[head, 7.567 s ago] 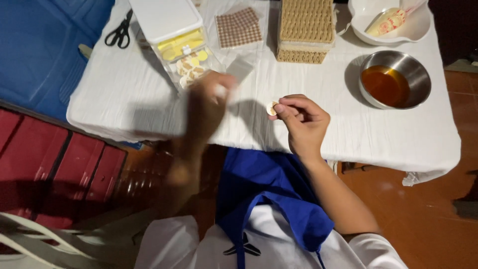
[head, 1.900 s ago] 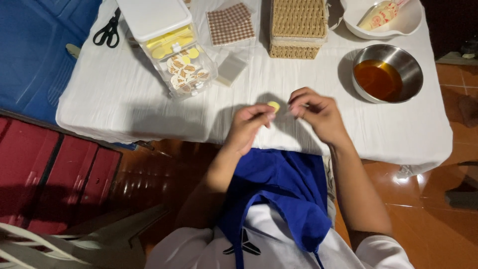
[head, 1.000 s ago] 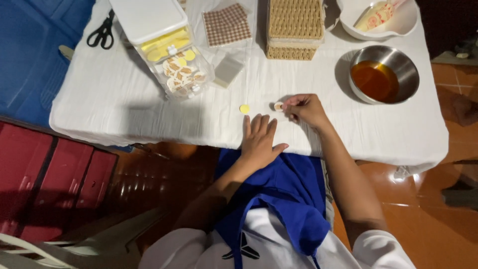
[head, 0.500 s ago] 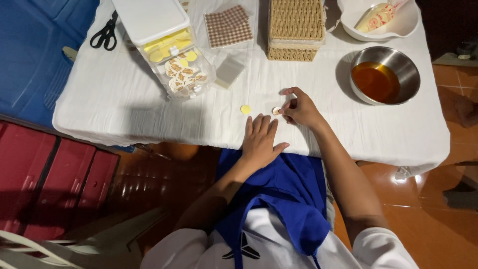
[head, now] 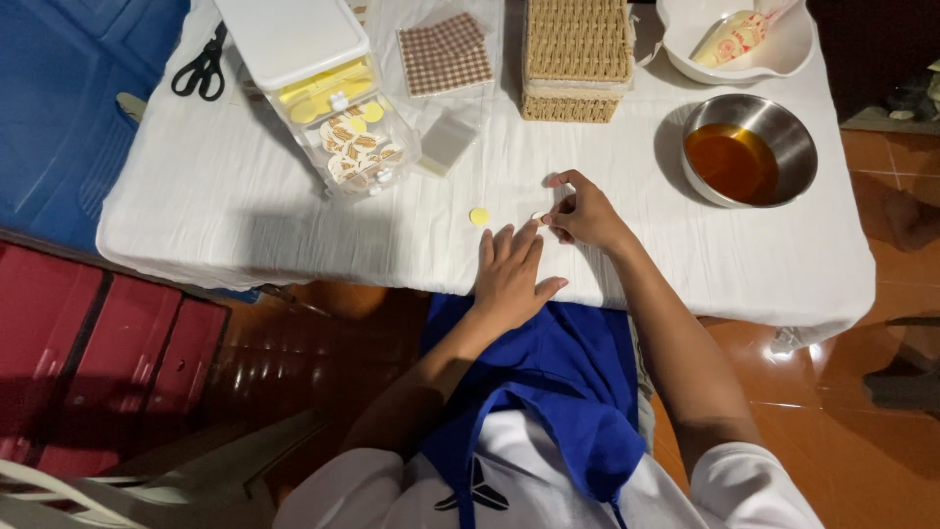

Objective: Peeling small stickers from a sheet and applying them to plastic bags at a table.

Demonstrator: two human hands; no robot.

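White cloth covers the table [head: 245, 225]. Left hand [head: 509, 279] lies flat, fingers spread, gripping nothing, likely steadying the cloth. Right hand [head: 586, 211] pinches a small pale piece [head: 538, 217] at its fingertips against the cloth; what it is, too small to tell. Yellow disc [head: 479, 216] lies loose just beside. Steel bowl [head: 749, 150] of amber liquid within reach. Clear box [head: 328, 93] partly cut off.

The small pale piece [head: 538, 217] under the right hand [head: 584, 212] is mostly hidden, too small to identify.
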